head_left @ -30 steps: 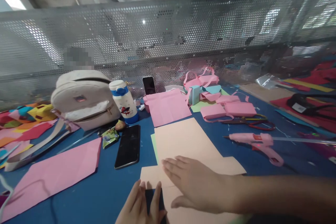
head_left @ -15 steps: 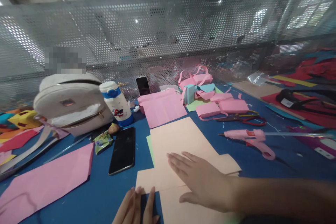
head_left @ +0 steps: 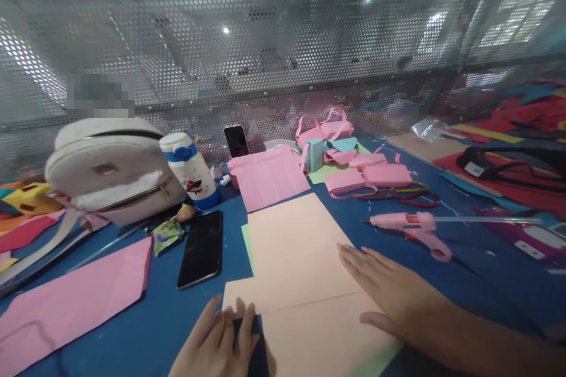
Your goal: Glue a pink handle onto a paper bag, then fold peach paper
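A peach paper sheet [head_left: 292, 253] lies on the blue table in front of me, with a fold line across it. My right hand [head_left: 393, 291] rests flat on the sheet's right edge, fingers stretched out. My left hand [head_left: 216, 341] presses with its fingertips on the sheet's near left corner, fingers extended around a dark gap. A green sheet [head_left: 246, 244] peeks out from under the peach one.
A black phone [head_left: 201, 248] lies left of the sheet, a pink glue gun [head_left: 409, 227] and scissors [head_left: 409, 193] to the right. Pink paper [head_left: 71, 303], a white bag [head_left: 110, 171], a bottle [head_left: 188, 169] and pink paper bags [head_left: 367, 177] surround it. A perforated metal screen [head_left: 283, 59] closes the back.
My right hand slid to the right across the peach sheet, from its middle to its right edge. The left hand stays at the near left corner. The view shifted slightly.
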`<state>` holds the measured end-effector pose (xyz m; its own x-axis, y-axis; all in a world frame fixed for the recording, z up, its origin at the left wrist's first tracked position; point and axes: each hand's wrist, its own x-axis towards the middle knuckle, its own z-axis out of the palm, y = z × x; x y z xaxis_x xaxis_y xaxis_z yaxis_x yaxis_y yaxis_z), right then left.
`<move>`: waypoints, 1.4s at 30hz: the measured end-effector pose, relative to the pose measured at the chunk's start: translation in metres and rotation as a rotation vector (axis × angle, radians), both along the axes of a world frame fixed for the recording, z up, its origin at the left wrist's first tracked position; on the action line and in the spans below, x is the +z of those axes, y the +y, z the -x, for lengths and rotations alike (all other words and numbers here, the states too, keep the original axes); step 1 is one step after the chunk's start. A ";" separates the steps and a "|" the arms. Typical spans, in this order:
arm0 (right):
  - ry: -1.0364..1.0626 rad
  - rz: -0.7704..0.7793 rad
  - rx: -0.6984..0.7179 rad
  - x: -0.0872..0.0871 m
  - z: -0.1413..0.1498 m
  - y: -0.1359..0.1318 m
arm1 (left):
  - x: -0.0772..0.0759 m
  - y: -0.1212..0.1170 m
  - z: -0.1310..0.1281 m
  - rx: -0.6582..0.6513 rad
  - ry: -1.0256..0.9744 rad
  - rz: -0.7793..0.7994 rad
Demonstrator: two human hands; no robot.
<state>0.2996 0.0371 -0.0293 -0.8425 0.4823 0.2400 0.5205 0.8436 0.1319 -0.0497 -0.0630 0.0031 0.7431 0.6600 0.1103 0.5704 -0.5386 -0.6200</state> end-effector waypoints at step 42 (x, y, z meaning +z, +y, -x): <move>0.436 0.577 -0.037 0.073 0.073 0.021 | 0.027 0.080 -0.066 0.176 -0.770 0.431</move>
